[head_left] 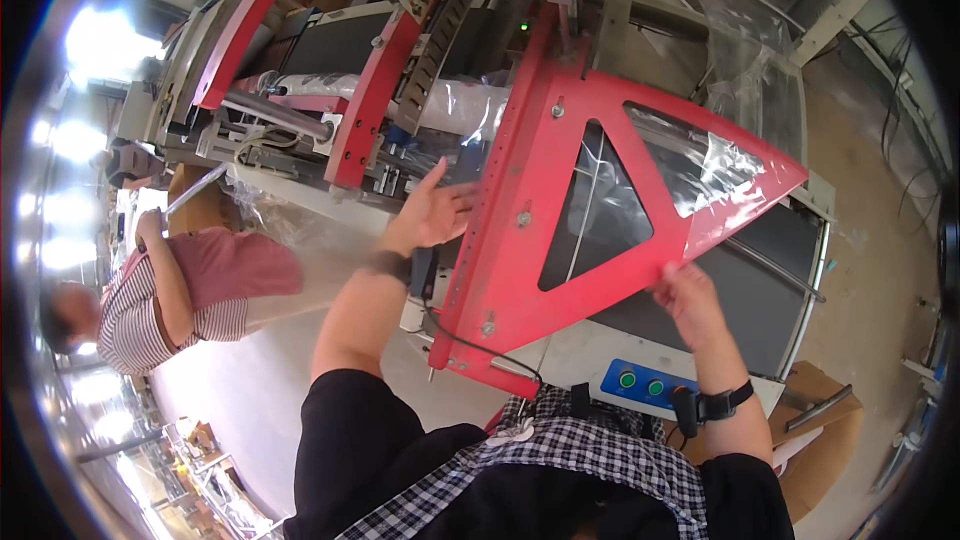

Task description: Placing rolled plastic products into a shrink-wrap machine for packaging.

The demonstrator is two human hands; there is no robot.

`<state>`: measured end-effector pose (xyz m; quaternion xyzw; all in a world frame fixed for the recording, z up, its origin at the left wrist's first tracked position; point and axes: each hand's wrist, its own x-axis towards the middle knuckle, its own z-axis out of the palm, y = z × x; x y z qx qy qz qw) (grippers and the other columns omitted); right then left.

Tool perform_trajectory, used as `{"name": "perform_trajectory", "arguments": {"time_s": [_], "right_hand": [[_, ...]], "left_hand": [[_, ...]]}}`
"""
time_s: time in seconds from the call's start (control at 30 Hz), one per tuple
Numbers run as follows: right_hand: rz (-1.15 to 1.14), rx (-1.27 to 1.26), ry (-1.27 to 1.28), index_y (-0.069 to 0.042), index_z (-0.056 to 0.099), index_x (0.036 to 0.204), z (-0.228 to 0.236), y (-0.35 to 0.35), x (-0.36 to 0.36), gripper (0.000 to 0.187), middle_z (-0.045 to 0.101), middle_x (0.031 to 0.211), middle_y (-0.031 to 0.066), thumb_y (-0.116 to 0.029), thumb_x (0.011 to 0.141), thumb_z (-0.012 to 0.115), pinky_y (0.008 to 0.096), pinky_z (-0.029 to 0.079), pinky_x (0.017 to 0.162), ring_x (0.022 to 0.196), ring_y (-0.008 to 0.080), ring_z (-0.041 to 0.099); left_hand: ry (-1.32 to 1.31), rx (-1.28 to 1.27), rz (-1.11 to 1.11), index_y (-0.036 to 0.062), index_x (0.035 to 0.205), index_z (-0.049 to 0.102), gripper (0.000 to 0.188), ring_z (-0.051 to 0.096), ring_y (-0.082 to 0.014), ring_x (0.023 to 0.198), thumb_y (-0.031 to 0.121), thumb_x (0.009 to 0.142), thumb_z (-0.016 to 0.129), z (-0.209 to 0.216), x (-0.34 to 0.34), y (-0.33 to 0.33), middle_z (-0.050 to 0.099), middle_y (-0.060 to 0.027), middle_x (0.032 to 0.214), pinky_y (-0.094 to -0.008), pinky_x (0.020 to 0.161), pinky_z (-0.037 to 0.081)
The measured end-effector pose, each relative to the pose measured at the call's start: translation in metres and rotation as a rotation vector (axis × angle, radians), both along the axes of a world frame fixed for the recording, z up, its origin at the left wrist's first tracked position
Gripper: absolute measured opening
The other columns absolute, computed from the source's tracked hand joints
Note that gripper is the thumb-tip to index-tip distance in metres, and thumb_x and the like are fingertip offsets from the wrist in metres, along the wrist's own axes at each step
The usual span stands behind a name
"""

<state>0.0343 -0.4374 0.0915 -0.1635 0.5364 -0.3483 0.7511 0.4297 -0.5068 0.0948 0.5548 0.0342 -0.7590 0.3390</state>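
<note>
A red triangular metal frame [655, 202] with two cut-out openings lies in front of me over a dark conveyor belt [640, 320]. Clear plastic film [725, 175] shines on its right part. My left hand [437, 212] is raised beside the frame's left edge, fingers apart and nothing in them. At the frame's lower right edge, my right hand [693, 305] has its fingers curled together at the fingertips. Whether the film's edge is between them is too fine to see.
A blue panel with green buttons [645, 382] sits near my right forearm. Rollers with plastic film [440, 105] and red machine arms [385, 90] stand ahead to the left. A person [180, 290] works at the left. A cardboard box [825, 420] lies at the lower right.
</note>
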Motion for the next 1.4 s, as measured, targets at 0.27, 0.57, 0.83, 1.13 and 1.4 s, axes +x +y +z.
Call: {"name": "perform_trajectory", "arguments": {"time_s": [0.27,0.57,0.83,1.13,1.4], "right_hand": [[0.048,-0.066,0.125,-0.007,0.060,0.092,-0.002,0.006,0.009,0.011,0.064,0.083,0.0025,-0.014,0.085,0.061,0.0207,0.045,0.060,0.068,0.0102,0.059],[0.145,-0.195,0.034,-0.004,0.059,0.105,0.011,0.078,-0.060,0.025,0.063,0.094,0.0041,-0.022,0.086,0.061,0.0236,0.045,0.075,0.086,0.0103,0.058],[-0.028,-0.095,-0.048,-0.003,0.063,0.097,-0.008,0.312,-0.245,0.026,0.065,0.085,0.0047,-0.028,0.087,0.059,0.0231,0.048,0.074,0.080,0.0118,0.062],[-0.549,0.630,0.894,0.001,0.059,0.105,-0.205,0.640,-0.407,0.053,0.063,0.099,0.0185,-0.038,0.071,0.070,0.0352,0.046,0.085,0.096,0.0288,0.060],[-0.673,0.880,1.033,0.005,0.040,0.128,-0.365,0.718,-0.483,0.087,0.043,0.130,0.0259,-0.040,0.063,0.076,0.0359,0.036,0.101,0.121,0.0327,0.043]], "left_hand": [[0.184,-0.098,-0.128,0.0108,0.085,0.057,0.014,0.058,-0.0144,0.078,0.025,0.088,0.059,-0.063,0.061,0.016,0.058,-0.0016,0.079,-0.0259,0.069,0.050],[-0.115,-0.196,-0.256,0.0003,0.107,0.056,0.024,0.061,-0.0225,0.093,0.017,0.090,0.051,-0.011,0.016,0.026,0.063,-0.0121,0.103,-0.0344,0.083,0.049],[-1.527,-1.209,-0.348,0.0035,0.095,0.058,0.015,0.051,-0.0085,0.075,0.015,0.087,0.057,0.062,-0.069,0.054,0.058,-0.0038,0.087,-0.0225,0.070,0.043],[-0.666,-1.920,-1.944,0.0053,0.114,0.055,0.047,0.049,-0.0363,0.112,0.017,0.072,0.071,0.024,-0.606,0.271,0.050,-0.0174,0.124,-0.0391,0.094,0.041],[-1.206,-2.336,-1.176,-0.0019,0.126,0.038,0.056,0.055,-0.0337,0.100,0.022,0.082,0.063,-0.116,-0.801,0.277,0.055,-0.0238,0.107,-0.0384,0.084,0.046]]}}
